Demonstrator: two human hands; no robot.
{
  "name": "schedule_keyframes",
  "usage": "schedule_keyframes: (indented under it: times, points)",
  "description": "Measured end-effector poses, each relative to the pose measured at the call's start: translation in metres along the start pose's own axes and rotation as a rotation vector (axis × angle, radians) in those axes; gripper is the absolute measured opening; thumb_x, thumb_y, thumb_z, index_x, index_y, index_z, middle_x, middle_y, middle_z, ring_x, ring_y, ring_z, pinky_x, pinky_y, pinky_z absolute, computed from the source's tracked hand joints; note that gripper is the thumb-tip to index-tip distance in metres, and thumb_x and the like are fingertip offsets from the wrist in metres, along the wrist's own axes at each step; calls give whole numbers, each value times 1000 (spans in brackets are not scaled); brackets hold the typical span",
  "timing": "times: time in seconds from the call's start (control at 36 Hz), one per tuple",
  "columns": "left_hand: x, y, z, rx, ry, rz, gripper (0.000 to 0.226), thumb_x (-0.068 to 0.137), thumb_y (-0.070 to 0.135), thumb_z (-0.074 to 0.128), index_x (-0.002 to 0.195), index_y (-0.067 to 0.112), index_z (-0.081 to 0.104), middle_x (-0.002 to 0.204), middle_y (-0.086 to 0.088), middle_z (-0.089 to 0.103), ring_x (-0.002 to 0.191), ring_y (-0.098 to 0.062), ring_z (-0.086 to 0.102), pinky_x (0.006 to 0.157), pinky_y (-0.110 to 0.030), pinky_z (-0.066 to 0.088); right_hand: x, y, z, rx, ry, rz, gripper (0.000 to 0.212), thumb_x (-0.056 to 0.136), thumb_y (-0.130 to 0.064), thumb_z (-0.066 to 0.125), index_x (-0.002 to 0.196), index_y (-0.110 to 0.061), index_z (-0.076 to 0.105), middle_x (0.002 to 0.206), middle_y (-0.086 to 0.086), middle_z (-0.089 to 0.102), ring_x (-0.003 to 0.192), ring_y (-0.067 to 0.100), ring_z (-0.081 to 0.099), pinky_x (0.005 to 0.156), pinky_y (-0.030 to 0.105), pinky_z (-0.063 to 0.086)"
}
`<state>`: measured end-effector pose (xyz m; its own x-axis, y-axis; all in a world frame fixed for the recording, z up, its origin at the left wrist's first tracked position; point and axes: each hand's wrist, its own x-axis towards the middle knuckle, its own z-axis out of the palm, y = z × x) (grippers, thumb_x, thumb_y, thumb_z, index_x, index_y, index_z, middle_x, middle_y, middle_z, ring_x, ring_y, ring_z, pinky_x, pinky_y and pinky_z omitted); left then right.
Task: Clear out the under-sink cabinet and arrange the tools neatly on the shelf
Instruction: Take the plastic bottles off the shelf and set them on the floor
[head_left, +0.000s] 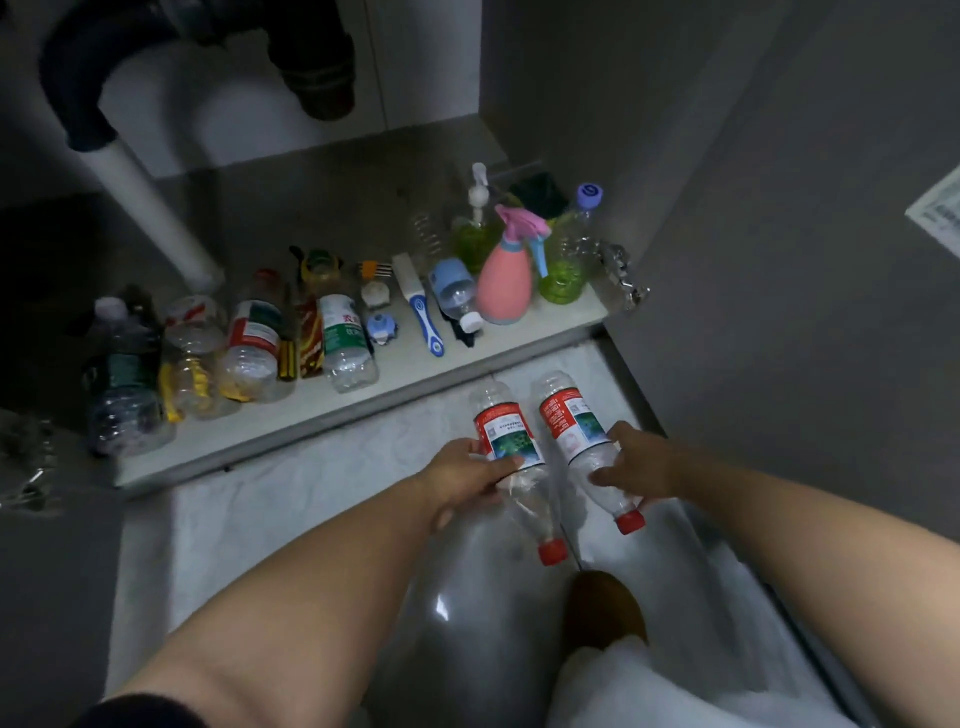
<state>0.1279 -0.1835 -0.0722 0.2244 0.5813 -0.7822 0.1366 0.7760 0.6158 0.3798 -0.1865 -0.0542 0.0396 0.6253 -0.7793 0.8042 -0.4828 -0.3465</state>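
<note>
Two clear plastic bottles with red labels and red caps are in my hands above the pale floor, caps pointing toward me. My left hand (470, 475) grips the left bottle (511, 441). My right hand (636, 462) grips the right bottle (574, 421). Beyond them, the white cabinet floor (291, 421) carries a row of items: several empty bottles lying on their sides at the left, a blue-and-white brush (423, 312), a pink spray bottle (506, 275) and a green pump bottle (475, 228) at the right.
A white drain pipe (150, 208) slants down onto the cabinet floor at the back left, with dark plumbing above it. The grey cabinet wall (727, 234) closes the right side. A brown slipper (602, 610) rests on the floor below the bottles.
</note>
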Motion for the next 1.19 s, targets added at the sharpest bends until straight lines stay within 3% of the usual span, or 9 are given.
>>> schedule_keyframes:
  times: [0.17, 0.31, 0.42, 0.5, 0.72, 0.86, 1.06, 1.14, 1.19]
  points:
    - [34, -16, 25, 5, 33, -83, 46, 88, 29, 79, 126, 12, 58, 120, -17, 68, 101, -32, 69, 63, -35, 60, 25, 21, 24, -53, 240, 25, 63, 84, -41, 77, 131, -21, 40, 125, 6, 63, 94, 22, 65, 78, 32, 55]
    - [67, -15, 38, -15, 109, -57, 52, 89, 30, 77, 134, 18, 53, 128, -10, 64, 112, -31, 65, 74, -37, 58, 39, 25, 37, -105, 344, 77, 60, 88, -41, 72, 132, -23, 35, 121, 6, 57, 81, 24, 70, 70, 41, 63]
    - [82, -6, 43, -39, 124, 40, 60, 92, 25, 73, 146, 20, 46, 138, 0, 56, 109, -26, 60, 68, -32, 53, 48, 24, 36, -123, 442, 50, 67, 93, -33, 67, 145, -17, 30, 141, 13, 46, 120, 34, 57, 96, 43, 50]
    - [85, -3, 45, -20, 108, 124, 73, 90, 20, 75, 152, 22, 36, 121, 14, 53, 101, -12, 59, 79, -31, 53, 47, 21, 38, -147, 492, -26, 69, 91, -24, 68, 149, -16, 32, 146, 12, 39, 130, 31, 46, 101, 40, 45]
    - [88, -6, 53, 8, 3, 162, 72, 96, 8, 65, 153, 41, 36, 132, 10, 52, 116, -20, 57, 83, -36, 57, 48, 22, 48, -375, 277, -122, 74, 93, -27, 62, 156, -37, 23, 168, -2, 2, 150, 28, 20, 109, 44, 46]
    - [95, -1, 57, 20, -37, 115, 68, 98, 10, 63, 155, 36, 36, 147, 0, 51, 124, -25, 55, 93, -40, 56, 56, 21, 39, -522, 201, -107, 85, 93, -27, 61, 160, -30, 8, 167, -2, -17, 152, 28, 15, 106, 42, 47]
    - [109, 11, 68, 27, -111, 70, 73, 97, 8, 64, 157, 32, 31, 147, -1, 46, 124, -23, 55, 97, -37, 55, 71, 16, 16, -562, 187, -32, 87, 98, -33, 57, 161, -14, -1, 166, 3, -19, 151, 36, 19, 115, 44, 35]
    - [116, 16, 74, 73, -137, 90, 67, 97, 6, 62, 154, 31, 38, 128, 4, 57, 102, -10, 57, 80, -27, 56, 74, 14, 14, -578, 212, -28, 84, 99, -25, 55, 160, -7, 0, 167, 7, -15, 153, 35, 10, 120, 42, 27]
    - [119, 21, 79, 105, -130, 92, 66, 96, 4, 61, 153, 29, 40, 121, 6, 59, 107, -14, 58, 88, -32, 56, 74, 15, 13, -610, 239, -79, 82, 97, -21, 53, 160, -6, 2, 167, 8, -10, 155, 32, 2, 122, 41, 22]
